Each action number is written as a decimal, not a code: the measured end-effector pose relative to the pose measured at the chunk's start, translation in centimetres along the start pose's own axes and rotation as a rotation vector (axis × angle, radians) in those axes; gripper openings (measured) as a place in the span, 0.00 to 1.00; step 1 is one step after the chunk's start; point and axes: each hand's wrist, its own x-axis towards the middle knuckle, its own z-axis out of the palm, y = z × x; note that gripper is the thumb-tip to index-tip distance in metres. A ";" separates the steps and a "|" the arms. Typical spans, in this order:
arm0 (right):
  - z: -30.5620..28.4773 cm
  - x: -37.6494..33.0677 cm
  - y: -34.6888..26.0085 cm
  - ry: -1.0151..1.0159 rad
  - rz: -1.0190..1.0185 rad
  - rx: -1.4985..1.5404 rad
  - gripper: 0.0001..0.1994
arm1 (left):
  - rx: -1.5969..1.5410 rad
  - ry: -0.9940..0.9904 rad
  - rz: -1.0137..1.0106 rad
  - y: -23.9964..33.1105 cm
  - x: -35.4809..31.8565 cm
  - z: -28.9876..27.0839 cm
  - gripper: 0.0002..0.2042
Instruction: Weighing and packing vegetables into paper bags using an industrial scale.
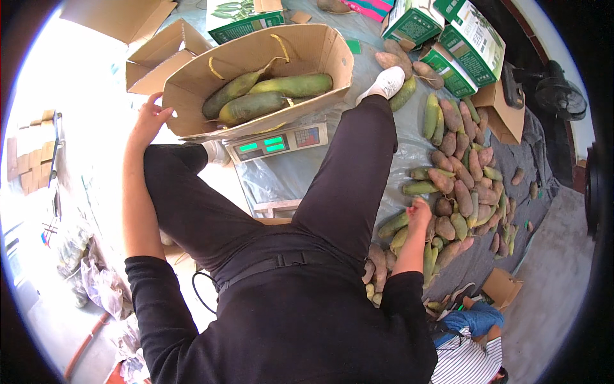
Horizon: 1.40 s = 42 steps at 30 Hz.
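Note:
An open cardboard box (256, 125) with yellow cord handles rests on a digital scale (281, 142) with lit green displays. Inside lie several large green radishes (293, 84). My left hand (151, 121) grips the box's left end, thumb and fingers at its edge. On the right, my right hand (419, 214) is over the near left side of a heap of roots, its fingers curled closed. What they hold, if anything, is hidden. Green radishes (419, 187) and reddish-brown, soil-covered roots (463, 197) make up the heap.
Green-and-white printed cartons (472, 41) stand at the far right, near a black fan (560, 91). Another open cardboard box (163, 59) is behind the left end. A person in a striped top (470, 360) sits at the lower right. Plastic bags (105, 281) lie left.

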 end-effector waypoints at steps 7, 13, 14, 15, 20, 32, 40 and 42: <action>-2.1 -2.7 -8.3 0.052 -0.199 0.306 0.08 | -0.012 0.004 -0.002 0.2 -0.2 0.1 0.27; 4.3 -12.9 -17.5 -0.403 -0.566 0.358 0.03 | -0.066 -0.025 -0.023 1.0 -0.6 -0.4 0.26; 5.8 -14.8 -19.3 -0.456 -0.617 0.334 0.03 | -0.023 0.019 0.005 0.4 -0.5 -0.1 0.26; 7.3 -16.7 -21.0 -0.553 -0.664 0.324 0.03 | 0.019 0.062 0.032 0.1 -0.5 0.1 0.26; 15.0 -24.9 -27.8 -0.965 -0.831 0.272 0.05 | 0.017 0.018 0.020 0.0 -0.2 0.4 0.26; 32.6 -29.1 -26.4 -1.285 -0.522 0.168 0.07 | -0.066 0.002 -0.035 0.0 -0.6 0.1 0.26; 30.5 -22.6 -23.7 -0.877 -0.654 -0.291 0.08 | -0.048 -0.026 -0.045 -0.3 -0.7 -0.2 0.27; 30.5 -22.2 -24.3 -0.837 -0.700 -0.295 0.08 | 0.007 -0.015 -0.040 -0.4 -0.5 -0.1 0.27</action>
